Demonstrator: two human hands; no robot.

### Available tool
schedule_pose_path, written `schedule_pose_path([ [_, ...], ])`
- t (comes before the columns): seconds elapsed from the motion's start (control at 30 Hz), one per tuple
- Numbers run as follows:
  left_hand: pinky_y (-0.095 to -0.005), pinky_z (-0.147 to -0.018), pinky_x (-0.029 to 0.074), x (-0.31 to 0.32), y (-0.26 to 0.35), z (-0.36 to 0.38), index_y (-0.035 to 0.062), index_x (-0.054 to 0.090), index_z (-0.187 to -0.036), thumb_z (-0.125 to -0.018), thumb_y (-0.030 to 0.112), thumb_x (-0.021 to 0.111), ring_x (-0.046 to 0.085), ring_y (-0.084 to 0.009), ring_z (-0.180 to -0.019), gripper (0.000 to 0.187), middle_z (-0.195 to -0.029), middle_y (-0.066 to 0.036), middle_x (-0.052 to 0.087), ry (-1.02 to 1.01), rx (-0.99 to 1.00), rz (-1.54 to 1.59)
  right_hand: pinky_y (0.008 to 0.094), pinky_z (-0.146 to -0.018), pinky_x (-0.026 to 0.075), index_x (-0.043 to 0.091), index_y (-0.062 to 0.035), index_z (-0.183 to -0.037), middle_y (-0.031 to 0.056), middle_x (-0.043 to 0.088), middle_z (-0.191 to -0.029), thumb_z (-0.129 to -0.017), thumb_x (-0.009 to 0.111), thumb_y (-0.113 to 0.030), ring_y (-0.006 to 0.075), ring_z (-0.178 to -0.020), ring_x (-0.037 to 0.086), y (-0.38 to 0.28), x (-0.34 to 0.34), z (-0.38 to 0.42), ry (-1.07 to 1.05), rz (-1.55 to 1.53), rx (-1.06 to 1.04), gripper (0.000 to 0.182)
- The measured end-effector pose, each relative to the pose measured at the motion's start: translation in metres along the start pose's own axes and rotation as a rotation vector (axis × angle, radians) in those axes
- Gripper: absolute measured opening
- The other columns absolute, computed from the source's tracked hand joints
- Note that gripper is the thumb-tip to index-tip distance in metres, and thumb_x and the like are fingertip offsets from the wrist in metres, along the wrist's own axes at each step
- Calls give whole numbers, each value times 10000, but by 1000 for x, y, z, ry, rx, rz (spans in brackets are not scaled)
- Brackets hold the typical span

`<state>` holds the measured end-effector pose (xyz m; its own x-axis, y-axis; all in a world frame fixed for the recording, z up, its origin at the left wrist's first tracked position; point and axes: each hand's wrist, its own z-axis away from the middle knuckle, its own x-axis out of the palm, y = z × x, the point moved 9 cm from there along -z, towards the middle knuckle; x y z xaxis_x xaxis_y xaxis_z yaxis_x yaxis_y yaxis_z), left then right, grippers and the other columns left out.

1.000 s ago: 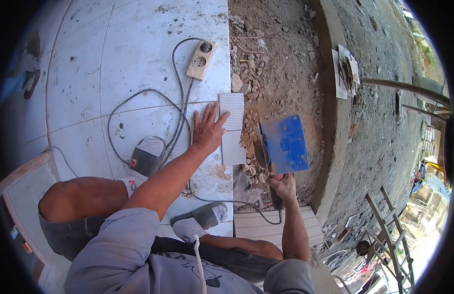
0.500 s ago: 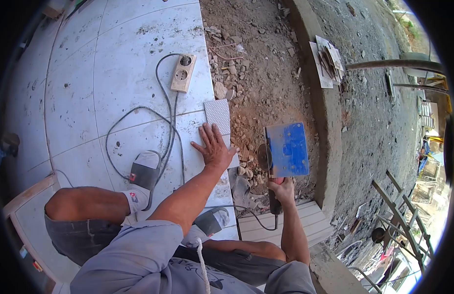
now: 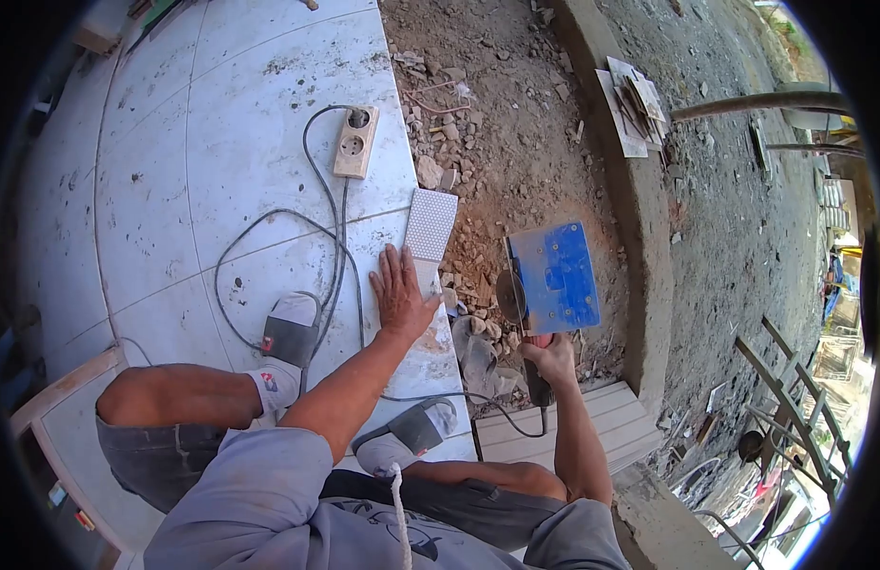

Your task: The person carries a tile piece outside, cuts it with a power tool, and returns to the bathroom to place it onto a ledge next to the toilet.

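Observation:
A narrow patterned tile piece (image 3: 430, 225) lies at the edge of the white tiled floor (image 3: 145, 237), angled slightly over the rubble. My left hand (image 3: 402, 296) rests on its lower part, fingers stretched and close together. My right hand (image 3: 552, 359) is wrapped round the handle of a power cutter (image 3: 537, 380). The cutter has a round disc (image 3: 511, 294) and a blue plate (image 3: 557, 277) on it, over the dirt, to the right of the tile and apart from it. Whether the disc is spinning cannot be told.
A socket strip (image 3: 354, 142) with looping black cable lies on the floor. Stones and dirt (image 3: 497, 114) fill the trench beside a concrete kerb (image 3: 649, 285). Tile offcuts (image 3: 630, 109) sit on the kerb. A ribbed panel (image 3: 592, 423) lies beyond my right foot.
The tile piece has turned and shifted slightly, its top now leaning right. My left hand has drawn its fingers closer together. The cutter is tilted a little differently.

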<state>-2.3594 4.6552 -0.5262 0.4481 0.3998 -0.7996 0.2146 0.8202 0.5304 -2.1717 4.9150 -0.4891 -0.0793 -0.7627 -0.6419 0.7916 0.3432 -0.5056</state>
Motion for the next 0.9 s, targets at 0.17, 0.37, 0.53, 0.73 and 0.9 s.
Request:
schedule_pose_path([
  [0.17,-621,-1174,110,11,-4,53,11,49,-1568,-778,381,802,143,-395,-1494,1152,-1629,-233,91,-123,-227,-23,385,-683,547,627,8,-1088,167,698,-895,-605,802,-273,272,-748,684,-6,3,3,4,82,-2,585],
  [0.37,-517,-1192,180,16,2,47,-25,164,-1552,-801,336,781,203,-348,-1475,1037,-1631,-179,135,16,-98,-75,393,-736,542,628,8,-1082,154,698,-898,-595,809,-271,278,-792,683,-14,6,15,-14,10,-14,590],
  [0.53,-447,-1192,223,8,2,27,-41,202,-1537,-788,266,778,228,-367,-1458,994,-1617,-196,166,-47,75,-65,387,-738,534,650,21,-1010,152,697,-888,-596,811,-238,253,-796,677,-14,9,16,-4,21,-37,514],
  [0.73,-425,-1187,253,7,0,28,-70,238,-1509,-749,234,812,262,-387,-1432,999,-1591,-210,206,-3,109,35,431,-883,520,680,-15,-1089,221,711,-1039,-623,795,-361,372,-1016,678,-10,34,15,-90,-1,-53,592],
  [0.9,-430,-1169,282,3,5,26,-98,289,-1470,-727,221,835,322,-402,-1376,976,-1524,-229,288,26,99,97,458,-894,512,670,-23,-1118,234,703,-1057,-639,791,-374,393,-1030,668,-19,43,16,-134,111,-67,605],
])
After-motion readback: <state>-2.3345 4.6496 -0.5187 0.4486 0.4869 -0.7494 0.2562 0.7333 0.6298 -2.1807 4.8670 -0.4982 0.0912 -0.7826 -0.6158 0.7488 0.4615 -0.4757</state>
